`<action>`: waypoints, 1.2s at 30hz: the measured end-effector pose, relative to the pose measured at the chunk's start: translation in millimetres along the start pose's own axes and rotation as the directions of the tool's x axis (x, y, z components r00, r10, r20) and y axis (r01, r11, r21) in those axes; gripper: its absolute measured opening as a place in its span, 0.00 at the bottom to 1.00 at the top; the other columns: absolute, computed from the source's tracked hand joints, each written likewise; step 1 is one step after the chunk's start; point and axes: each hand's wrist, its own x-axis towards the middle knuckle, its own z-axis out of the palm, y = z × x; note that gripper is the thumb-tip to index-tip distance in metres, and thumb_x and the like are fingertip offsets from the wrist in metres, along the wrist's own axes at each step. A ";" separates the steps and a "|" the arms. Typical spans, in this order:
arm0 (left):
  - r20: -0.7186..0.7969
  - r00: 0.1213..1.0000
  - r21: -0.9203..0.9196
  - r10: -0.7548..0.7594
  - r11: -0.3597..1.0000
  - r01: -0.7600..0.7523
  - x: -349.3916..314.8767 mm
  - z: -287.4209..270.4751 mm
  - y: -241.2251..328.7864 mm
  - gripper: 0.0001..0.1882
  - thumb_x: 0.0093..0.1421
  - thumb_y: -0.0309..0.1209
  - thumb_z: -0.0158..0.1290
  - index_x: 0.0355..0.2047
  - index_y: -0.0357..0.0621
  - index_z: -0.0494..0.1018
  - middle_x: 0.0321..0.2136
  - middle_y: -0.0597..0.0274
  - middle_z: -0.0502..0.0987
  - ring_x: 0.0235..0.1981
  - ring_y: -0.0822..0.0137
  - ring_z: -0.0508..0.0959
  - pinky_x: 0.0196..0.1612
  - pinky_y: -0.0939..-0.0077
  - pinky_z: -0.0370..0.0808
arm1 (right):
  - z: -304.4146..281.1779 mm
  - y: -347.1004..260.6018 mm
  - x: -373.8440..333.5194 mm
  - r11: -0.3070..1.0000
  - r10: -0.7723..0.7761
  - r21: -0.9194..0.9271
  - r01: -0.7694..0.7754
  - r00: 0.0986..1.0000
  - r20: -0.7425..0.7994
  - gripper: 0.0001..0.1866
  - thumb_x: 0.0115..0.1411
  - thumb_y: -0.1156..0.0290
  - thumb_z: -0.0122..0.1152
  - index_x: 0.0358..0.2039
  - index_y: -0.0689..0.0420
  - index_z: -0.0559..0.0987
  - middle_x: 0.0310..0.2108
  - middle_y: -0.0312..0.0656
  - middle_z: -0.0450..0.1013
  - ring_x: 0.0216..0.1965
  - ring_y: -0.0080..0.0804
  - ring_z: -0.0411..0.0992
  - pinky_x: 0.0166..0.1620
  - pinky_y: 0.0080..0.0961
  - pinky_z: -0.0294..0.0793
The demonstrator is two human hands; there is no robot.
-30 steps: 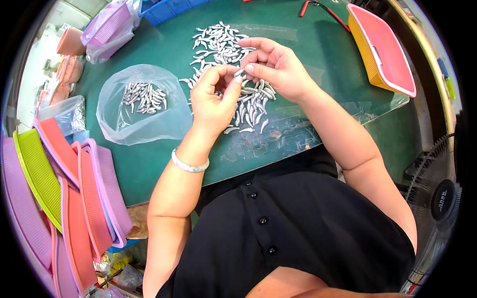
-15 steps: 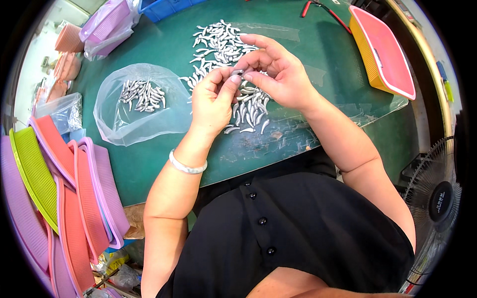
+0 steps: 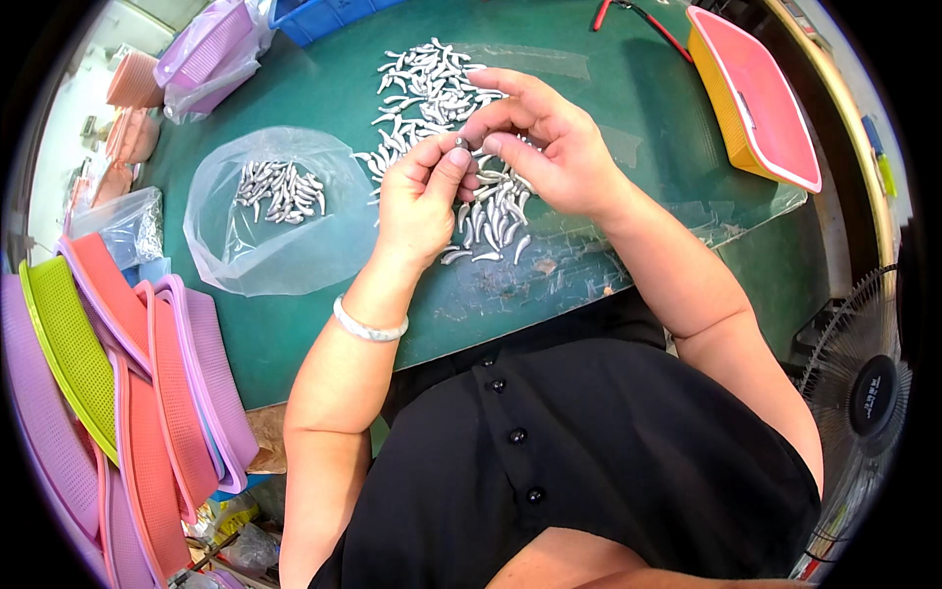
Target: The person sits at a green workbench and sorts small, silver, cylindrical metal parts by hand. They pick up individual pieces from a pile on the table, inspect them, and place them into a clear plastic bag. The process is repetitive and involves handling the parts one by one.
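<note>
Over a spread of small curved silvery metal pieces (image 3: 432, 83), my two hands meet at the fingertips. My left hand (image 3: 424, 191) pinches one silvery metal piece, whose tip shows above the thumb. Beside it, my right hand (image 3: 554, 147) has its thumb and index finger drawn close together around the same spot; whether they grip anything is too small to make out. To the left lies a clear plastic bag (image 3: 211, 231) with a heap of similar silvery pieces (image 3: 282, 191) on it. More pieces (image 3: 496, 216) lie just below my hands.
The green tabletop (image 3: 324, 93) carries a pink-and-yellow basket (image 3: 760, 108) at right and red-handled pliers (image 3: 653, 29) at the far side. Stacked plastic baskets (image 3: 177, 393) crowd the left edge. A blue crate (image 3: 329, 18) sits at the back; a fan (image 3: 868, 393) stands right.
My right thumb and fingertips have drawn slightly apart from my left fingertips, baring the tip of the metal piece in my left hand. The spread pieces look the same.
</note>
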 end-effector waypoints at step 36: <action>-0.134 0.973 0.042 -0.186 0.980 0.193 2.6 -2.9 8.5 0.08 0.53 0.20 0.46 0.34 0.39 0.70 0.25 0.71 0.69 0.20 0.83 0.64 0.22 0.90 0.61 | -5.4 10.8 -3.2 0.628 0.318 -0.776 -0.052 0.928 0.195 0.29 0.45 0.84 0.47 0.52 0.56 0.63 0.31 0.46 0.71 0.37 0.44 0.65 0.40 0.33 0.62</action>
